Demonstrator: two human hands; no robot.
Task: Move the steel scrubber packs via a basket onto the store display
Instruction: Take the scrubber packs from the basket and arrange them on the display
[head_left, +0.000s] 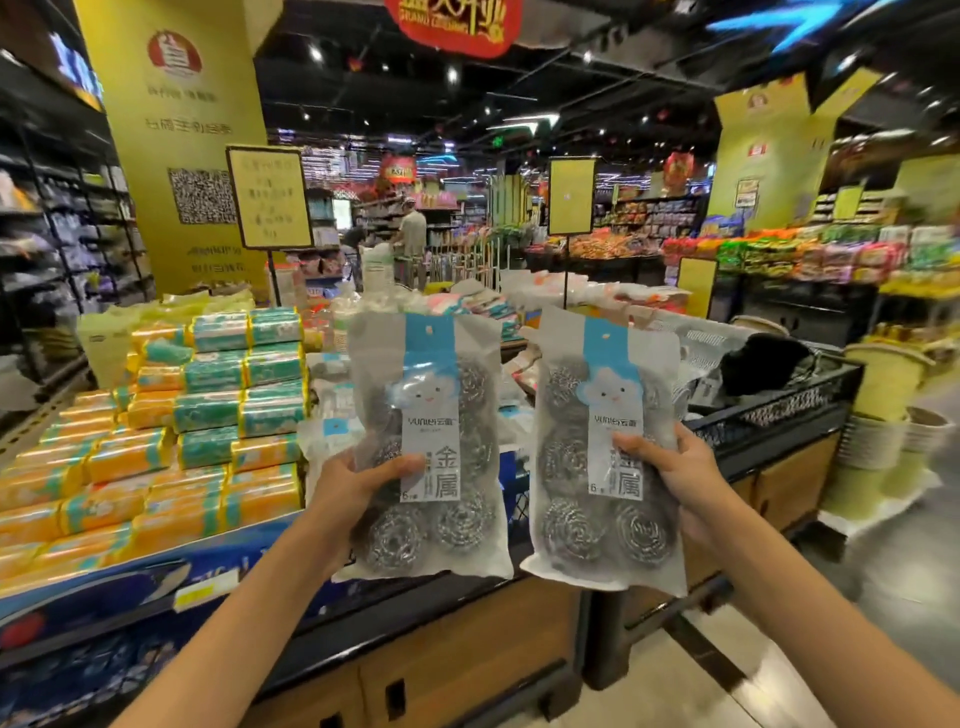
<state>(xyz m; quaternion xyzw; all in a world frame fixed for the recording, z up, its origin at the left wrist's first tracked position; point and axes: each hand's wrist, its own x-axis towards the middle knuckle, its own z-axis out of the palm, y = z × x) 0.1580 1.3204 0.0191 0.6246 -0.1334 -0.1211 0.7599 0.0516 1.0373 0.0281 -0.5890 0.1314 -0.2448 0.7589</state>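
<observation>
Head camera view, looking forward across a shop aisle. The person's left hand (358, 483) gripped a steel scrubber pack (441, 395) by its lower left edge. The thumb lay across the front, touching the label, and the fingers were hidden behind the bag. The right hand (675, 467) gripped a second scrubber pack (605, 410) by its right edge the same way, with the thumb across the label and the fingers behind.

Both packs were raised side by side in front of the camera, near each other but apart, above the near edge of a wood-fronted display counter (467, 649). Each was a translucent bag with a blue header strip and a small hang hole at the top. Below the strip was a cartoon cloud with a face, and coiled steel scrubbers showed through in two columns.

The white label on each read "yun" followed by Chinese characters, then the large characters 金属, with a "6" at the lower left. Smaller print was too blurred to read.

Each pack stood roughly upright with its long axis vertical, header up and printed front toward the camera.

To the left, orange and green sponge packs (208, 415) were stacked on the counter. Behind them rose a yellow pillar (192, 156) bearing a QR code. A red hanging banner (457, 21) overhead appeared to read "GRAND OPENING".
</observation>
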